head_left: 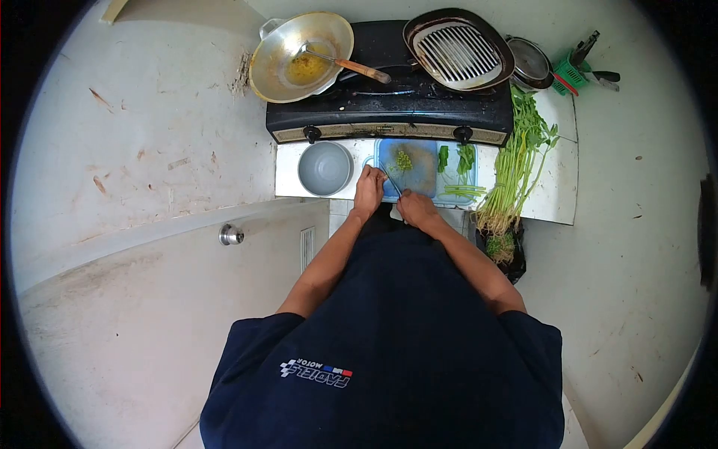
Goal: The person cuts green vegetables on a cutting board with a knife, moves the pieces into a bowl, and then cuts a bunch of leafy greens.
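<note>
Status of the work: partial. A small heap of chopped greens (404, 159) lies on the blue board (421, 189), in front of the black stove (389, 112). My right hand (417, 208) is closed around the handle of the knife (392, 182), whose blade slants forward and to the left over the near-left part of the board. My left hand (369, 187) is at the board's left edge, close to the blade, fingers drawn together; I cannot tell whether anything is pinched in them. Remaining in larger pieces: loose leaves (465, 157) and short cut stems (464, 191), both on the pale blue surface (476, 176) to the right of the heap. Also uncut: the long-stemmed bunch (516, 153), roots attached, lying on the white counter (559, 176) to the right. I judge the cut portion to be minor relative to this stock. The grey bowl (326, 168) stands left of the board; the wok (299, 60), containing yellow liquid and a ladle (366, 70), sits on the stove.
</note>
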`<state>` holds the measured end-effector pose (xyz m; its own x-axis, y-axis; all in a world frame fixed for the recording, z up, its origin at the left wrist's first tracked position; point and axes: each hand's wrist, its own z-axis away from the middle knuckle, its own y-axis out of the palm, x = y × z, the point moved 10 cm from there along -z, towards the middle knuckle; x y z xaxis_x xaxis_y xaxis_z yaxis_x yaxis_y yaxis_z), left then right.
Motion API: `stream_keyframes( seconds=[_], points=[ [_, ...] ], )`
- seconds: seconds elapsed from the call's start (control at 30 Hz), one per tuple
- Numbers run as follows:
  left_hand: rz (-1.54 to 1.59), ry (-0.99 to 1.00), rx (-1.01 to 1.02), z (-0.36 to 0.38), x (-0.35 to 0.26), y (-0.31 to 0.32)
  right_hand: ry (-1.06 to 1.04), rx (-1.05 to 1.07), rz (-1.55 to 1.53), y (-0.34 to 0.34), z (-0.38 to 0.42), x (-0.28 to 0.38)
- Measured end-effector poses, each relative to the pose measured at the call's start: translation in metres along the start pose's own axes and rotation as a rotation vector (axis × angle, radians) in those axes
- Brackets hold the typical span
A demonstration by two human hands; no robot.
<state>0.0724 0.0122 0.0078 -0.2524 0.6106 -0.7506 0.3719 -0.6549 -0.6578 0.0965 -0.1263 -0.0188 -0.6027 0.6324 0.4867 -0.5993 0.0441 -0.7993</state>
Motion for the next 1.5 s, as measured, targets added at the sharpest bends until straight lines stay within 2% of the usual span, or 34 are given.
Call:
stream_keyframes(
  seconds=[0.07,0.27,1.5],
  points=[
    [0.004,0.005,0.022,0.000,-0.002,0.001,0.028,-0.006,-0.006,-0.001,-0.005,-0.002],
    [-0.039,0.048,0.043,-0.001,-0.007,-0.003,-0.056,-0.148,-0.049,-0.018,-0.010,0.007],
    [-0.019,0.087,0.040,0.004,-0.015,-0.007,-0.055,-0.085,-0.015,-0.003,-0.006,0.006]
  ],
)
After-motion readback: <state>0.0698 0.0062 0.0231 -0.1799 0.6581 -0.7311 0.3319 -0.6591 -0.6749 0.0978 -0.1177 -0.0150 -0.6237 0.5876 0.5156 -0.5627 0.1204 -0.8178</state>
